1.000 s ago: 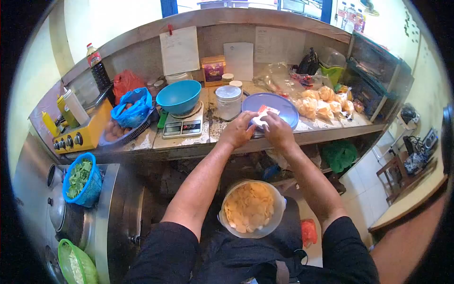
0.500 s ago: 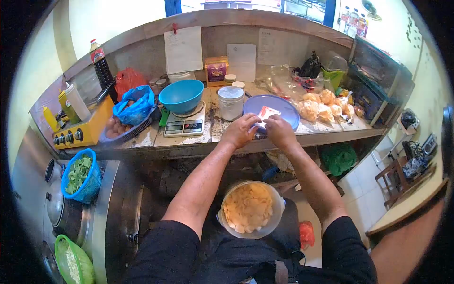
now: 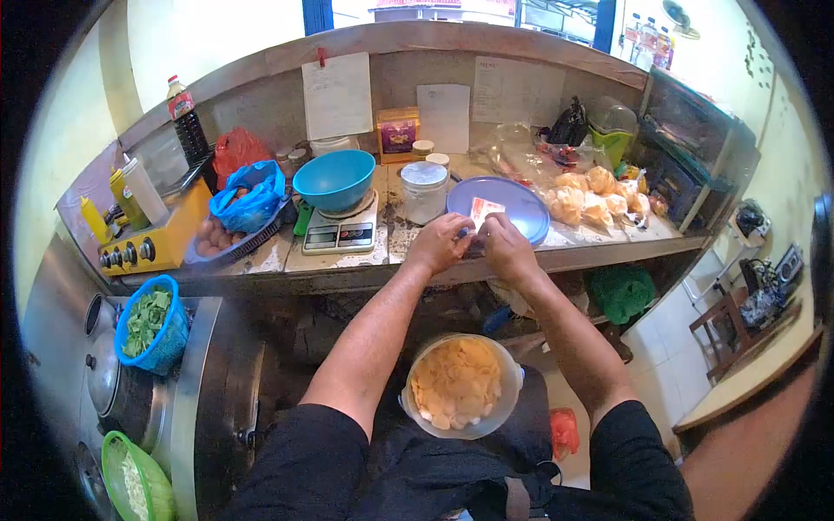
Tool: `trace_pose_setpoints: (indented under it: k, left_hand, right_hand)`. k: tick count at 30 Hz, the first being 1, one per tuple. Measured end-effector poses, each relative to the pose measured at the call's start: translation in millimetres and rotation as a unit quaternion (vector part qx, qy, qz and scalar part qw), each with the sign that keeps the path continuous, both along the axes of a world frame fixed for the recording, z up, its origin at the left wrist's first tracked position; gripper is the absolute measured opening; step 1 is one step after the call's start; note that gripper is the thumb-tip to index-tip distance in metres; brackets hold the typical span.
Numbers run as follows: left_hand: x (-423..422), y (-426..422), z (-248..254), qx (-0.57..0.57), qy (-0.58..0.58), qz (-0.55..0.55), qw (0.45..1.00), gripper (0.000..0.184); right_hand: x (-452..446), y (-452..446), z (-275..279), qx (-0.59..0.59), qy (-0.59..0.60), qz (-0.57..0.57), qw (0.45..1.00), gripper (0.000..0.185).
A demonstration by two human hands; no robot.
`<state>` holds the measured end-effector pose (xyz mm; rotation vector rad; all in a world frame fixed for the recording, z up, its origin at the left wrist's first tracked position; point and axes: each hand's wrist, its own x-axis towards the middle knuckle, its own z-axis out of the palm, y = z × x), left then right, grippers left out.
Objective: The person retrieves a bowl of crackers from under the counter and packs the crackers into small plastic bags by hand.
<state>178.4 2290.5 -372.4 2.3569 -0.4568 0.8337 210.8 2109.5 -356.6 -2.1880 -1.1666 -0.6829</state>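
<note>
At the front rim of a round purple-blue plate (image 3: pixel 526 217), my two hands are close together with fingers bent inward. My left hand (image 3: pixel 441 244) is closed in a pinch, and my right hand (image 3: pixel 506 247) pinches just beside it. What lies between the fingertips is too small and hidden to make out. A small white packet with red print (image 3: pixel 486 209) shows on the plate right behind the fingers. On my lap sits a whitish bucket (image 3: pixel 511 408) of thin, pale orange chips (image 3: pixel 456 382).
Left of the plate are a lidded jar (image 3: pixel 425 193), a kitchen scale (image 3: pixel 339 236) bearing a blue bowl (image 3: pixel 334 180), and eggs (image 3: pixel 215 236) in a basket. Filled plastic bags (image 3: pixel 591 195) lie to the right. Baskets of leaves (image 3: pixel 148 321) and pale shreds (image 3: pixel 133 482) stand lower left.
Both hands have drawn slightly toward me and closer together, with the fingers bent further in. The red-and-white packet now shows behind the fingers, at a different angle.
</note>
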Motion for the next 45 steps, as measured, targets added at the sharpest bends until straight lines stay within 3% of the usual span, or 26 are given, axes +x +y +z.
trace_pose_setpoints:
  k: [5,8,14,17,21,22,25,27,28,33,36,39,42,45]
  left_hand:
    - [0,1,-3,0.022,-0.028,0.037,0.999,0.02]
    - [4,2,-6,0.029,-0.05,0.063,0.996,0.019]
    - [2,2,-3,-0.017,-0.028,0.118,0.992,0.012]
    - [4,3,-6,-0.029,-0.02,0.128,0.991,0.011]
    - [0,4,-6,-0.032,-0.021,0.115,0.993,0.01]
    - [2,3,-8,-0.032,-0.059,0.11,0.992,0.012]
    - [14,3,-14,-0.045,-0.023,0.141,0.989,0.019]
    - [3,0,-7,-0.065,-0.008,0.123,0.99,0.015]
    - [2,-2,-4,-0.075,-0.017,0.1,0.992,0.016]
    - [14,1,-9,-0.022,-0.005,0.081,0.996,0.022]
    - [-2,-4,-10,-0.1,-0.095,0.059,0.989,0.024]
    - [-48,-21,-19,-0.184,-0.104,0.09,0.973,0.026]
    - [-128,-56,-40,-0.29,0.056,-0.07,0.953,0.029]
    - [-183,-74,-81,-0.168,0.115,-0.073,0.976,0.059]
  right_hand:
    - [-14,0,1,0.008,-0.088,0.039,0.995,0.007]
    - [-25,-2,-1,0.011,-0.077,0.046,0.996,0.008]
    - [-44,-1,10,0.053,0.062,0.088,0.993,0.007]
    - [-79,-7,13,0.095,0.079,0.142,0.982,0.007]
    - [-141,-41,27,0.083,0.191,0.192,0.959,0.004]
    - [-154,-52,27,0.132,0.25,0.21,0.936,0.005]
    - [-171,-95,17,0.278,0.415,0.236,0.833,0.006]
    - [-172,-118,8,0.375,0.51,0.231,0.739,0.006]
    - [-176,-118,12,0.452,0.549,0.235,0.662,0.008]
    - [-151,-139,-37,0.51,0.646,0.162,0.544,0.01]
    - [-146,-143,-62,0.512,0.662,0.133,0.531,0.01]
    - [-146,-144,-76,0.502,0.673,0.127,0.529,0.012]
    - [-151,-142,-90,0.488,0.685,0.089,0.533,0.015]
    - [-155,-142,-96,0.456,0.715,0.113,0.518,0.026]
